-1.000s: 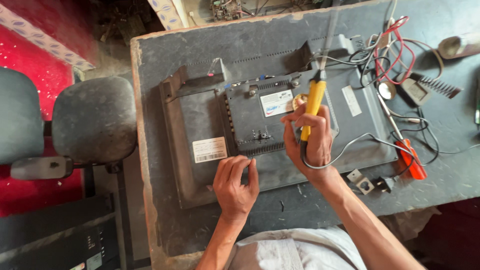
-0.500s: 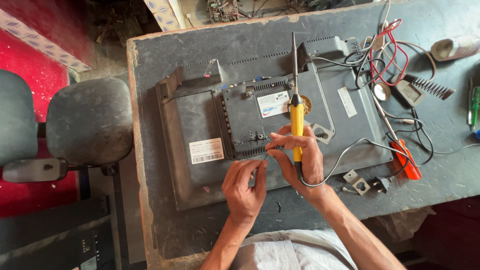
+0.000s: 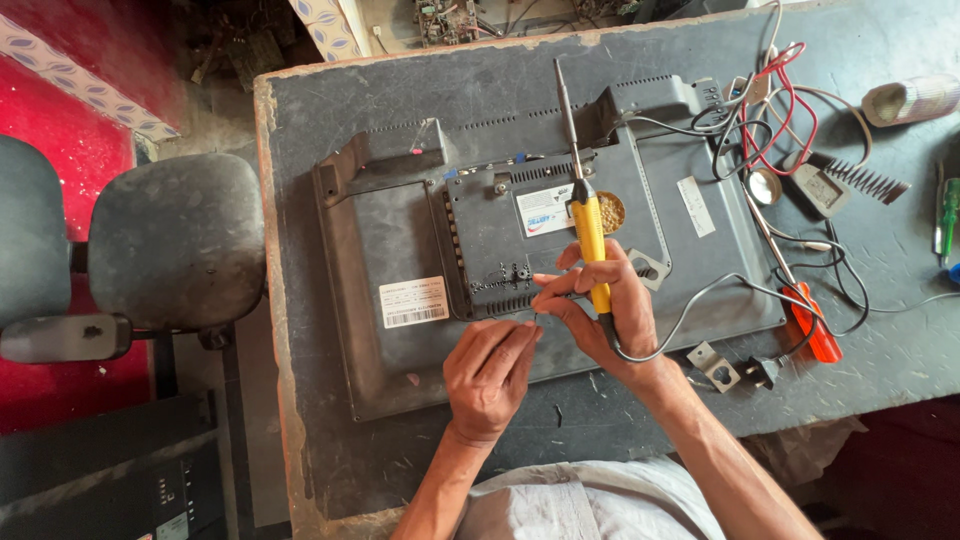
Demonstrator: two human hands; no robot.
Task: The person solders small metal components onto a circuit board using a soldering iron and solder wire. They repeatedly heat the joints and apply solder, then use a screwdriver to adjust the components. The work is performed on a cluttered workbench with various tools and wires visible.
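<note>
Both hands pinch a tiny part over the monitor back (image 3: 400,250): right hand (image 3: 600,315) grasps the yellow soldering iron (image 3: 588,225), left hand (image 3: 490,375) steadies; next needs fine tip aim.

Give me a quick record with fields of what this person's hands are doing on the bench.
Left hand: fingertips pinched on something too small to tell, over the monitor back
Right hand: holds a yellow-handled soldering iron, tip pointing away
Hands: fingertips meet
Monitor: face down on the grey table
Near the iron: a small round tin
Right of monitor: red and black wires, red-handled tool
</note>
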